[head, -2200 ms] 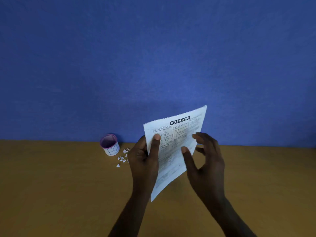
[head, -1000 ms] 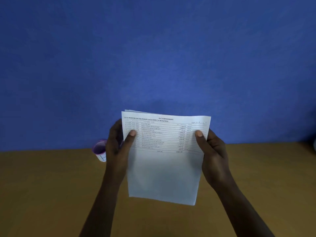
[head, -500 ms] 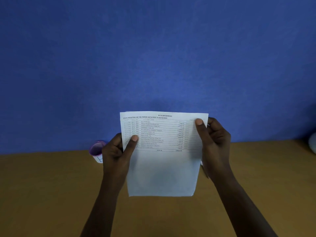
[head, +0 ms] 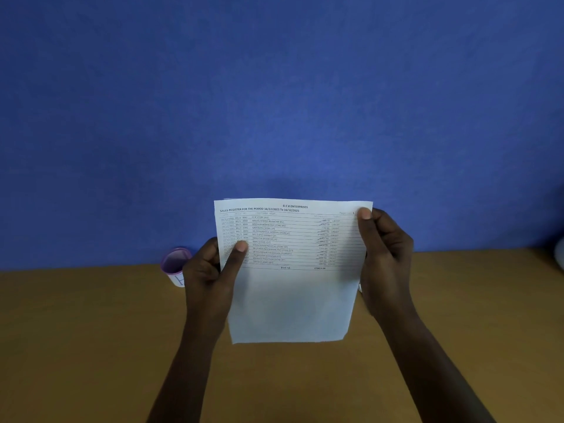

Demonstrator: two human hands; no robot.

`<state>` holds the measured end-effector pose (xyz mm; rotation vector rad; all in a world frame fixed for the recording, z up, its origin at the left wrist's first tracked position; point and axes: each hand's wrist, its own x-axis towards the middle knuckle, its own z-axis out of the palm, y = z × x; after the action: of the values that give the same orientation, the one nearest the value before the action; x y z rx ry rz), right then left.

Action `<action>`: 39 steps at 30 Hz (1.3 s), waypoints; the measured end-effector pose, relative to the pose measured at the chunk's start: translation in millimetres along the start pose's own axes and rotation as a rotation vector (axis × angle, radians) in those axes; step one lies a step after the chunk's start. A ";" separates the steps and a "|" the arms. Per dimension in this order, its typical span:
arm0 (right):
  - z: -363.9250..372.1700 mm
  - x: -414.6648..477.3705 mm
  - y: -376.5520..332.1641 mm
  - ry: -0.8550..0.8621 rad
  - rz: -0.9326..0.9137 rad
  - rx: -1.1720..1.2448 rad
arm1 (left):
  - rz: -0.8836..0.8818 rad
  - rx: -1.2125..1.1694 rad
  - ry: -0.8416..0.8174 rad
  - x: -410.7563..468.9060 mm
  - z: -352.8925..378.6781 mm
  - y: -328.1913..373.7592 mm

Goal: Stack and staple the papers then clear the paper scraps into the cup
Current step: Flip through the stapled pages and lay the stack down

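A plain blue wall [head: 274, 87] is filling the whole upper part of the view, rising straight from the far edge of the bench [head: 76, 346]. The bench is showing a smooth ochre-brown top and running the full width below the wall. Soft, even light is falling on both, the wall looking brightest above the bench's middle and darkening toward its upper corners. A pale rounded shape [head: 561, 254] is peeking in at the bench's far right end, too cropped to identify.

Office-like desk setting: wooden tabletop [head: 91, 346], plain blue wall [head: 274, 87], printed sales-register sheet [head: 290, 300]
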<state>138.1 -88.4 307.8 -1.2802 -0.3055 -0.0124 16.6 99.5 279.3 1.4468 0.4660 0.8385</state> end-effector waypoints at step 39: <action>9.9 -40.9 4.3 -0.135 -0.011 0.032 | 0.315 0.271 -0.174 -84.7 97.0 23.8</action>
<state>97.5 -84.3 296.7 -1.2496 -0.4267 0.0696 28.1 -29.9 295.5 1.8598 0.2272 0.9113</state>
